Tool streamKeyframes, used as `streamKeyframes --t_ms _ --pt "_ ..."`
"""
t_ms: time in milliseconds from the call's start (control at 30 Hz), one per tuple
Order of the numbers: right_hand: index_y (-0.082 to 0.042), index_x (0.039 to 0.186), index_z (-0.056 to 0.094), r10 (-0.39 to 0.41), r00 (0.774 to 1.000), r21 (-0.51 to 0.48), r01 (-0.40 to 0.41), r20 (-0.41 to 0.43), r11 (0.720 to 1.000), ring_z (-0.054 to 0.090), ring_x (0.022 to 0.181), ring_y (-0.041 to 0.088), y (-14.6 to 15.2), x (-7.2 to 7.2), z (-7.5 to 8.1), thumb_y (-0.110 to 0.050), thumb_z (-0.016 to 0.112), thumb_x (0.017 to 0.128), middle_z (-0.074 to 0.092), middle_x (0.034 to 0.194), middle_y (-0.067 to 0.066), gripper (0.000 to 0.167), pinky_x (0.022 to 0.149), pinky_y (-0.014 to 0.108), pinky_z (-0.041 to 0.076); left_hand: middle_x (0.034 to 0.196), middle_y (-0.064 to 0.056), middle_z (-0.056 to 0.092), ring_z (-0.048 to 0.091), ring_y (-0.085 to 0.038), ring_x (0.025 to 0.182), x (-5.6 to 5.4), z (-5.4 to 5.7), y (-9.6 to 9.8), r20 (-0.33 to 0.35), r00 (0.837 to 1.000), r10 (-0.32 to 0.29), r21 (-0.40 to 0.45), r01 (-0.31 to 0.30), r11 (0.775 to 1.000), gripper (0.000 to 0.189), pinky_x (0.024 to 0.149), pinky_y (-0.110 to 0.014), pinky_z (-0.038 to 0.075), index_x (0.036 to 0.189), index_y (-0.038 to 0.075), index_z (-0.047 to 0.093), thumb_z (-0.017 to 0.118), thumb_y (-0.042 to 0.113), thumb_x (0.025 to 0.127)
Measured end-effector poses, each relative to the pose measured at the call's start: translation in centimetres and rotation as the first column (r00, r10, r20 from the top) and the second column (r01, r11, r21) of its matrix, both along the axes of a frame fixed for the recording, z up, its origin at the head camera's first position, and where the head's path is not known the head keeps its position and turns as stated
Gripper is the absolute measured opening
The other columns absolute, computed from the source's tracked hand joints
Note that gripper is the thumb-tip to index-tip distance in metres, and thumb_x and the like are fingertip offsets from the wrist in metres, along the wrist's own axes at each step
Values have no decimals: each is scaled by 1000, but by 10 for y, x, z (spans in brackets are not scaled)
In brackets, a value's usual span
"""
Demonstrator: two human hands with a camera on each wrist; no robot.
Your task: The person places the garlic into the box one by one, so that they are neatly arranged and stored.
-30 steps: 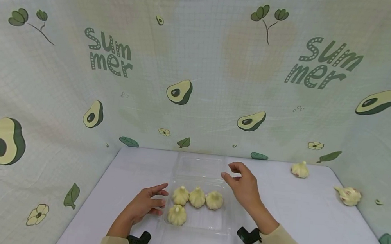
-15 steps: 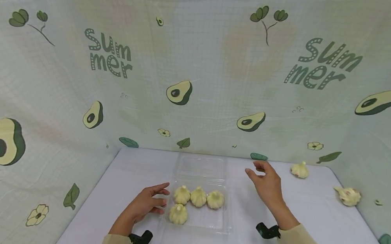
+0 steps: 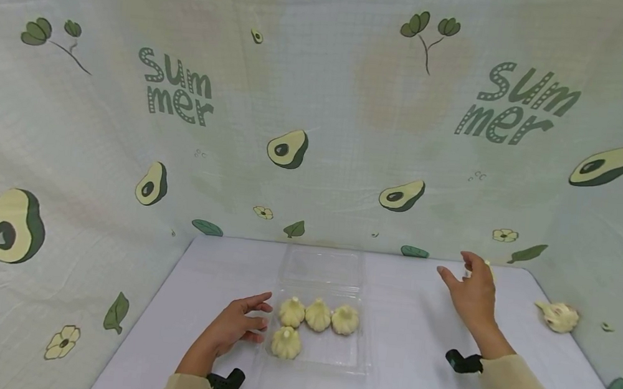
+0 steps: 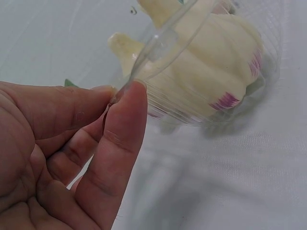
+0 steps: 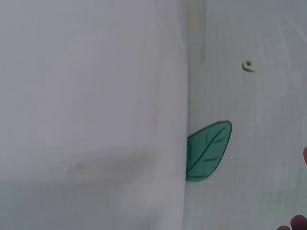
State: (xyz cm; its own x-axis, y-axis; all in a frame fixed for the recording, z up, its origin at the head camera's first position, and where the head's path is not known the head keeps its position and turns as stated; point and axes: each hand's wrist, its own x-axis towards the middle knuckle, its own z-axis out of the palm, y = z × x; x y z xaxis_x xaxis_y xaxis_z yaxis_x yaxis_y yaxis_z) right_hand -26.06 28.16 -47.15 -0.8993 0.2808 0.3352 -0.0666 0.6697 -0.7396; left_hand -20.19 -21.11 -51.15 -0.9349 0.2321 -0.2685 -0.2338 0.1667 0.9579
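A clear plastic clamshell box (image 3: 330, 351), lid (image 3: 323, 266) laid back, sits mid-table with several garlic bulbs (image 3: 318, 315) in it. Three bulbs line the back row; another lies at front left. My left hand (image 3: 228, 329) pinches the box's left rim between thumb and finger, close up in the left wrist view, where a purple-streaked bulb (image 4: 206, 67) shows behind the plastic. My right hand (image 3: 473, 298) hovers over the table's back right, thumb and fingers apart, holding nothing. It mostly hides a loose garlic bulb behind it. Only fingertips (image 5: 298, 223) of it enter the right wrist view.
Another loose garlic bulb (image 3: 559, 316) lies near the right edge of the white table (image 3: 401, 378). A printed cloth (image 3: 343, 97) with avocados and leaves hangs along the back and sides. Both wrists wear small black cameras.
My right hand has moved away from the box, rightward across the table to the loose bulb at the back right. The left hand has stayed at the box's left rim.
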Motion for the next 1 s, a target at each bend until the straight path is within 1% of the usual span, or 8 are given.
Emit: streamKeyframes --t_ms 167,300,433,500,600,767,1000 --pt "7 156 37 -47 998 9 47 36 999 42 136 53 25 -11 -7 -25 71 102 45 148 36 71 107 68 40 140 -19 54 65 -19 91 -1 -1 0 -3 1000 1 2 -1 1000 71 72 -34 64 162 5 41 70 -1 97" --pt "8 157 35 -80 995 29 78 57 997 40 134 55 45 -20 -13 -27 70 102 42 147 39 74 104 70 38 140 -19 55 65 -19 91 -2 -3 -2 1 1000 -1 10 1 1000 71 72 -34 63 162 6 41 70 0 97" --pt "7 160 30 -108 989 43 103 106 994 37 135 58 60 -27 -18 -29 69 103 38 150 40 78 106 73 38 140 -19 54 64 -19 91 -3 -5 -2 5 1000 -3 15 3 1000 71 72 -34 63 162 6 41 70 -1 97" --pt "6 161 28 -110 984 42 105 139 994 34 139 59 67 -30 -21 -30 68 103 33 155 40 80 109 74 35 140 -19 55 64 -19 91 -3 -5 -2 9 1000 -4 14 4 1000 71 71 -34 63 162 6 42 70 -1 97" --pt "5 163 24 -105 978 42 99 180 994 28 144 61 78 -34 -26 -33 69 103 27 159 41 84 113 76 32 141 -19 55 64 -20 90 -3 -4 -2 12 1000 -6 12 6 1000 71 71 -34 63 162 6 41 71 -1 97" --pt "5 164 20 -68 976 48 59 208 997 23 146 64 96 -43 -36 -37 69 102 21 162 42 90 115 77 27 140 -18 55 65 -19 90 -2 -3 -1 15 1000 -2 13 1 1000 72 70 -33 63 162 6 41 71 -1 97" --pt "7 164 13 -21 968 42 10 250 999 27 141 66 106 -53 -46 -35 68 103 22 159 45 93 112 78 29 139 -18 55 64 -19 89 -2 -2 -1 21 1000 3 11 -3 1000 71 69 -32 63 162 6 42 69 -2 97"
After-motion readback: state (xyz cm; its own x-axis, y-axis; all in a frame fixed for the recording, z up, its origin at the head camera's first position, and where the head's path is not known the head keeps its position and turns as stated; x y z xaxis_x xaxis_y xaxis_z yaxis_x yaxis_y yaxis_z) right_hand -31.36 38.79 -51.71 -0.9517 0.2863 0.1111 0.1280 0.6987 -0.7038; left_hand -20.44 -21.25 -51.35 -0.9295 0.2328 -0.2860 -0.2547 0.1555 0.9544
